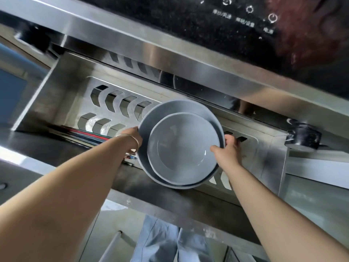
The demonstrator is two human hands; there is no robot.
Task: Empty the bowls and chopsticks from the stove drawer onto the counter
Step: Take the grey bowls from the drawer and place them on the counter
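The open stainless-steel stove drawer (62,87) has a slotted metal floor, which likely lets washed ware drain. At its left, a bundle of thin chopsticks with red and green bands (83,134) lies flat along the drawer's near edge, untouched; the left forearm crosses over one end of it.

The left hand (132,136), with a thin bangle at the wrist, grips the left rim of the large grey round ceramic bowl (151,118); its fingers pass behind the rim and are mostly hidden.

A smaller grey round ceramic bowl (181,148) sits nested inside the large one, offset toward the near-right rim. Nesting allows both to be taken in one lift.

The right hand (228,150) holds the opposite side, thumb hooked over the rims and fingers curled behind. Opposed grips on two sides keep the stack level and stop the inner bowl sliding.

The stack is over the drawer, apparently raised off its floor. Judged step: lifting out the bowls for transfer to the table, which is not clearly in view.
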